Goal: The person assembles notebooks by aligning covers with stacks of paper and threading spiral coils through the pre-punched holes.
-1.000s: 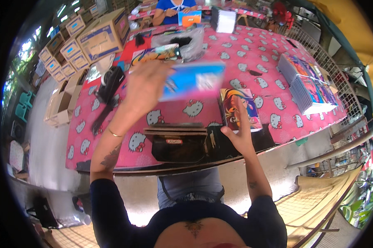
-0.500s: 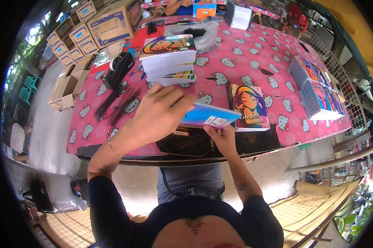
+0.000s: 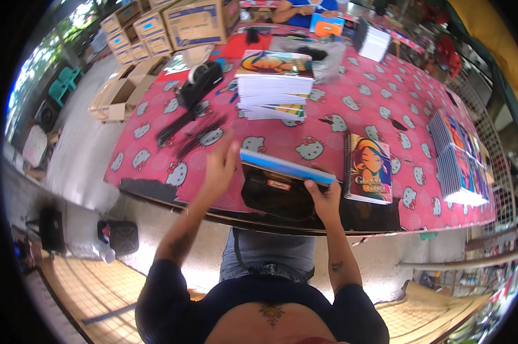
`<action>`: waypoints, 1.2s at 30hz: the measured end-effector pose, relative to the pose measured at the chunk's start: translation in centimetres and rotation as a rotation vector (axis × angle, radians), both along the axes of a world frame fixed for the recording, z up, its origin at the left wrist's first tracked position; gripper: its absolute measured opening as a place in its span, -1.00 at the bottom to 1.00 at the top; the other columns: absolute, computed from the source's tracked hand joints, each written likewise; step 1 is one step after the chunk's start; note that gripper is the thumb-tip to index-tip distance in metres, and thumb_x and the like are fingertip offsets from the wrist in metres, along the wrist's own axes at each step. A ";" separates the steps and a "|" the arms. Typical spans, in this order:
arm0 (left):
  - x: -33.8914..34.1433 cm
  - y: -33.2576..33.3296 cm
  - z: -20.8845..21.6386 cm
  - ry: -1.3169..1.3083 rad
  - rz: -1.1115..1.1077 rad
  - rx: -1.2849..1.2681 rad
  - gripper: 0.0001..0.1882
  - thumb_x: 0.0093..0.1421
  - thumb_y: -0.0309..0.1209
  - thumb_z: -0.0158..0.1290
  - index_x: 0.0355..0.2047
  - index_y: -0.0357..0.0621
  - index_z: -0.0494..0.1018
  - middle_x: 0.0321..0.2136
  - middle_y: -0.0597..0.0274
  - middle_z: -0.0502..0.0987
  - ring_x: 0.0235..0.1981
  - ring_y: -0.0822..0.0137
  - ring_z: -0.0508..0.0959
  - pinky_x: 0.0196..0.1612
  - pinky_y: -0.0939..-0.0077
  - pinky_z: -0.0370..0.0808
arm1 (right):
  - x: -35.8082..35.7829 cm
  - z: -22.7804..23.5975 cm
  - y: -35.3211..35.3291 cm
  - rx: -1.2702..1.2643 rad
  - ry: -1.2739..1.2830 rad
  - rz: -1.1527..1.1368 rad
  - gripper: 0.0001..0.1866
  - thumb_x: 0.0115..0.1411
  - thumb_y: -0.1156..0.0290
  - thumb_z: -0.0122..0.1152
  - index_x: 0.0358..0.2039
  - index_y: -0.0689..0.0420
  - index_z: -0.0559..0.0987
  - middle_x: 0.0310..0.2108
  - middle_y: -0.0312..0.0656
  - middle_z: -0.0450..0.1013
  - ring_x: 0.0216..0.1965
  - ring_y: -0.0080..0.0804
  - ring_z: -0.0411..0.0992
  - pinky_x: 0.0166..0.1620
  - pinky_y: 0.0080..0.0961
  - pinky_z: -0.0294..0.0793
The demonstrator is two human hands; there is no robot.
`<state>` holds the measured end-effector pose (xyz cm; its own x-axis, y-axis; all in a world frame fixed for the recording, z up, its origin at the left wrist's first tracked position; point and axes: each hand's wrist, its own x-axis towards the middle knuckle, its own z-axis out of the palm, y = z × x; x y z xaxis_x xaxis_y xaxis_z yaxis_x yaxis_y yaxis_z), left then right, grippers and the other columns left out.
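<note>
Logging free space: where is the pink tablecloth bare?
Between the colourful spiral notebook and the rightmost notebook stacks, also toward the white-paged pile. Crowded: left, around the black tape dispenser; near edge, where the right hand grips a blue notebook.

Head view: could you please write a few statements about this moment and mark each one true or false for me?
1. The right hand holds the blue notebook near its right end. True.
2. The left hand grips the tape dispenser. False: the left hand is open, near the left end of the blue notebook; the tape dispenser stands farther back.
3. A spiral notebook with an illustrated cover lies to the right of the right hand. True.
4. The green chairs are on the right of the picture. False: the green chairs are on the left.
</note>
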<state>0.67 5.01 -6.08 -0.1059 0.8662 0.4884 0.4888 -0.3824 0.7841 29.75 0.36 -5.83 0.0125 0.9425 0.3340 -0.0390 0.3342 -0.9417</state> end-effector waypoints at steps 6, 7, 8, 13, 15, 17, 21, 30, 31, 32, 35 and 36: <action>-12.4 8.2 -4.3 0.935 0.433 -0.020 -0.66 0.28 -0.34 0.12 0.00 -0.26 0.51 -0.20 -0.05 0.52 -0.16 0.00 0.55 -0.09 0.14 0.54 | 0.6 0.5 0.3 0.026 -0.022 -0.024 -0.51 0.22 0.37 0.42 0.09 0.28 0.49 -0.05 -0.15 0.53 -0.07 -0.48 0.50 0.04 -0.55 0.47; -11.9 8.7 -3.8 0.894 0.444 0.085 -0.70 0.27 -0.35 0.13 -0.05 -0.23 0.52 -0.24 -0.01 0.51 -0.20 0.02 0.55 -0.15 0.16 0.54 | 1.1 0.6 0.4 0.024 -0.035 -0.053 -0.50 0.21 0.37 0.42 0.10 0.28 0.49 -0.05 -0.15 0.53 -0.06 -0.47 0.50 0.03 -0.55 0.48; -10.9 8.5 -2.8 0.850 0.455 0.184 -0.74 0.26 -0.35 0.14 -0.09 -0.21 0.53 -0.28 0.04 0.51 -0.24 0.04 0.55 -0.21 0.18 0.54 | 1.7 0.6 0.5 -0.040 -0.022 -0.028 -0.47 0.20 0.36 0.41 0.13 0.28 0.47 0.01 -0.13 0.50 0.03 -0.39 0.46 0.13 -0.42 0.42; -6.8 3.4 3.0 0.794 0.366 0.278 -0.73 0.27 -0.35 0.15 -0.05 -0.16 0.55 -0.40 0.11 0.52 -0.34 0.12 0.56 -0.32 0.23 0.53 | -0.7 7.5 -0.8 0.536 -0.503 -0.368 -0.45 0.16 0.28 0.40 0.14 0.18 0.52 0.11 -0.09 0.42 0.16 -0.13 0.37 0.24 -0.16 0.23; -4.7 1.5 3.5 0.661 0.210 0.275 -0.75 0.26 -0.38 0.17 -0.08 -0.16 0.56 -0.45 0.13 0.53 -0.44 0.19 0.56 -0.40 0.30 0.52 | -3.2 9.8 -1.2 0.687 -0.872 -0.264 -0.52 0.15 0.27 0.39 0.08 0.12 0.57 0.10 -0.11 0.44 0.14 -0.10 0.39 0.20 -0.14 0.27; -1.1 -1.1 5.3 0.190 0.056 0.142 -0.77 0.24 -0.43 0.19 -0.10 -0.19 0.57 -0.47 0.12 0.53 -0.52 0.27 0.53 -0.46 0.39 0.47 | -6.3 9.7 -0.1 0.719 -0.901 -0.220 -0.64 0.16 0.29 0.37 -0.03 0.07 0.62 -0.03 -0.13 0.50 0.02 -0.12 0.46 0.10 -0.14 0.36; 1.7 -5.0 7.0 0.063 -0.069 0.125 -0.81 0.21 -0.52 0.20 -0.15 -0.23 0.61 -0.46 0.13 0.55 -0.60 0.42 0.46 -0.53 0.52 0.37 | -8.4 7.6 2.6 0.484 -0.932 -0.092 -0.83 0.18 0.33 0.31 -0.21 0.04 0.63 -0.33 -0.20 0.57 -0.27 -0.20 0.57 -0.15 -0.21 0.48; 0.5 -4.3 6.3 0.159 -0.058 -0.019 -0.81 0.35 -0.38 0.13 -0.24 -0.27 0.63 -0.63 0.24 0.51 -0.64 0.55 0.40 -0.57 0.58 0.30 | -8.7 7.6 2.8 0.572 -0.850 -0.149 -0.90 0.21 0.37 0.27 -0.28 0.05 0.62 -0.47 -0.25 0.53 -0.44 -0.23 0.54 -0.31 -0.27 0.48; 0.4 -4.0 6.5 0.185 -0.064 -0.057 -0.78 0.36 -0.35 0.12 -0.26 -0.27 0.63 -0.66 0.24 0.50 -0.67 0.55 0.40 -0.59 0.58 0.29 | -8.7 7.6 2.9 0.570 -0.851 -0.149 -0.90 0.21 0.37 0.28 -0.28 0.05 0.61 -0.47 -0.25 0.53 -0.44 -0.23 0.54 -0.30 -0.27 0.48; 0.4 -3.9 6.7 0.131 -0.092 -0.064 -0.77 0.37 -0.33 0.12 -0.28 -0.27 0.62 -0.67 0.24 0.48 -0.68 0.55 0.40 -0.60 0.57 0.29 | -8.7 7.6 2.9 0.568 -0.851 -0.150 -0.90 0.21 0.37 0.28 -0.28 0.05 0.61 -0.47 -0.25 0.53 -0.44 -0.22 0.54 -0.30 -0.26 0.48; 0.5 -3.4 7.3 0.079 -0.133 -0.061 -0.70 0.39 -0.28 0.10 -0.34 -0.28 0.60 -0.71 0.25 0.47 -0.71 0.55 0.41 -0.63 0.54 0.30 | -8.7 7.7 2.8 0.568 -0.857 -0.138 -0.90 0.20 0.38 0.28 -0.27 0.05 0.61 -0.47 -0.24 0.53 -0.44 -0.21 0.54 -0.29 -0.26 0.48; 0.3 -3.1 7.1 0.132 -0.120 -0.048 -0.69 0.40 -0.26 0.09 -0.36 -0.28 0.59 -0.71 0.25 0.47 -0.71 0.55 0.42 -0.63 0.54 0.31 | -8.7 7.7 2.8 0.569 -0.860 -0.131 -0.90 0.20 0.38 0.28 -0.27 0.05 0.60 -0.47 -0.24 0.53 -0.43 -0.21 0.54 -0.29 -0.26 0.48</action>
